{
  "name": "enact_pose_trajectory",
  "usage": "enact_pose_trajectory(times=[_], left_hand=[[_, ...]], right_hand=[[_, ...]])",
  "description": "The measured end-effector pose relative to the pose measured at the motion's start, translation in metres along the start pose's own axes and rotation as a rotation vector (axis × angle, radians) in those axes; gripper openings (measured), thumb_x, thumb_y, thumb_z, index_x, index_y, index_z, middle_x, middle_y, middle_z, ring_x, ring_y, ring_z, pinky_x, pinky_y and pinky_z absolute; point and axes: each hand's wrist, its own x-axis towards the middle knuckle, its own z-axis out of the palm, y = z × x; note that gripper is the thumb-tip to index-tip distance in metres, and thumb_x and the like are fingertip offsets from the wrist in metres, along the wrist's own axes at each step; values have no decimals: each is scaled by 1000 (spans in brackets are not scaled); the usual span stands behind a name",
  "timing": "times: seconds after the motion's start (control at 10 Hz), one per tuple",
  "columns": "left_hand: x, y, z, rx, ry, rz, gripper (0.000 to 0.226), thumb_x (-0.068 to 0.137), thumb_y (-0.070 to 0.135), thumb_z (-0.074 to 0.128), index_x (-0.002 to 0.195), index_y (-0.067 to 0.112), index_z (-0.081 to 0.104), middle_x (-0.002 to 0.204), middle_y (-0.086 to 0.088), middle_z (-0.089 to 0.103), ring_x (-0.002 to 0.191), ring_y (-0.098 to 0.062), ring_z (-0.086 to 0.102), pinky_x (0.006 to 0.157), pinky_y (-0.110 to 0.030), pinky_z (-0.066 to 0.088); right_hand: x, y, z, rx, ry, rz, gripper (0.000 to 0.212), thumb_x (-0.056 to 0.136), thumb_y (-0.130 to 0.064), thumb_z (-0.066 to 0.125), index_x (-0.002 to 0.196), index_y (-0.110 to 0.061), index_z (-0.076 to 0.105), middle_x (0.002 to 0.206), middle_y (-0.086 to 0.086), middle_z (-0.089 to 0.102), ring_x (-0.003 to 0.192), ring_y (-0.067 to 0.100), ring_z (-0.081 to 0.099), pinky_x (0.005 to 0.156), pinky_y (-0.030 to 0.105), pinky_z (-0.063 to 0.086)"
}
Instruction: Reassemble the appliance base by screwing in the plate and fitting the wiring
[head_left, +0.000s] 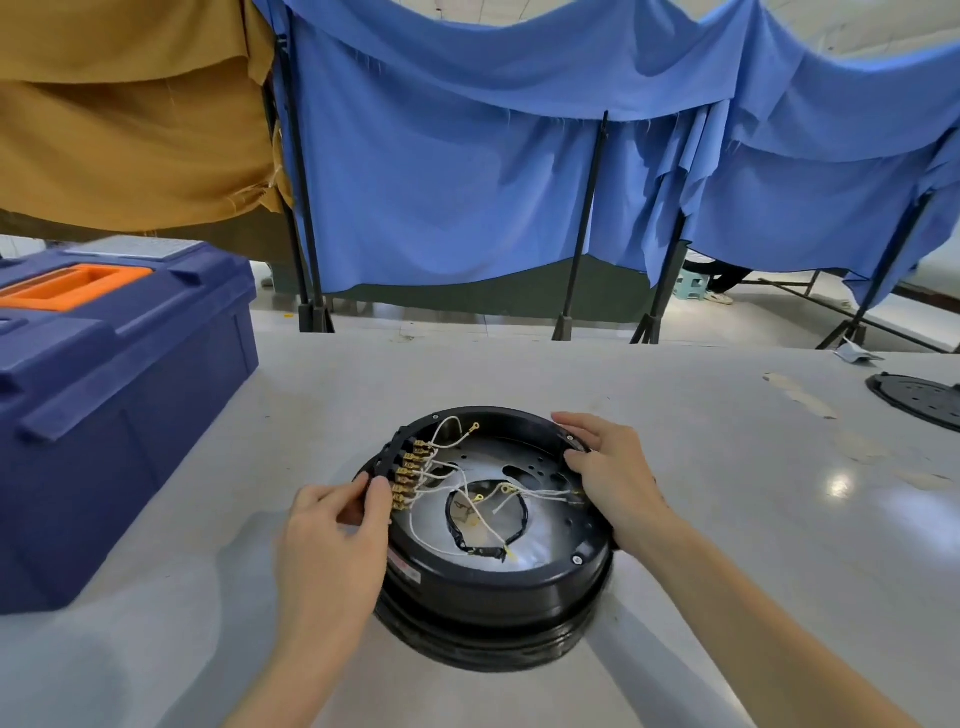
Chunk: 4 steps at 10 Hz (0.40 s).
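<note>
No readable text; the label (407, 569) on the appliance base (493, 590) is blurred.

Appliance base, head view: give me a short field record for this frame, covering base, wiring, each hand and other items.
base: black round appliance base on the table, open side up, metal plate showing inside
wiring: white wires loose across the plate, some ring ends unattached
left hand: pinches the terminal block at the left rim
right hand: rests on the right rim
other: blue toolbox at left; black disc far right
</note>
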Motion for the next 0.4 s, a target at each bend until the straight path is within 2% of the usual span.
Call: enact_pose_trajectory(times=[0.1,0.2,0.3,0.4], left_hand=[[4,-5,3,-67,-16,-38,37,91,29,63,125,14,66,110,5,55,93,-20,58,81,-30,41],[5,-10,2,-101,-19,-37,39,91,27,65,127,14,64,108,4,53,91,-22,59,82,-33,45],[7,-14,4,-114,-20,-14,41,90,26,66,129,13,62,104,4,52,87,-16,58,78,-30,44],[6,-16,6,-100,15,16,40,88,22,68,126,10,64,104,-2,54,91,-16,57,74,-24,46]], right_hand=[[9,-1,12,38,61,31,45,89,10,45,121,-16,61,119,3,62,103,19,62,74,26,53],[15,0,19,85,73,67,36,90,7,48,115,-16,59,116,3,60,92,18,64,73,34,55],[24,2,19,113,64,90,34,88,6,50,112,-16,60,114,5,62,95,20,63,79,37,56],[23,6,18,97,44,69,24,93,-3,54,111,-17,62,112,2,63,97,16,62,83,32,54]])
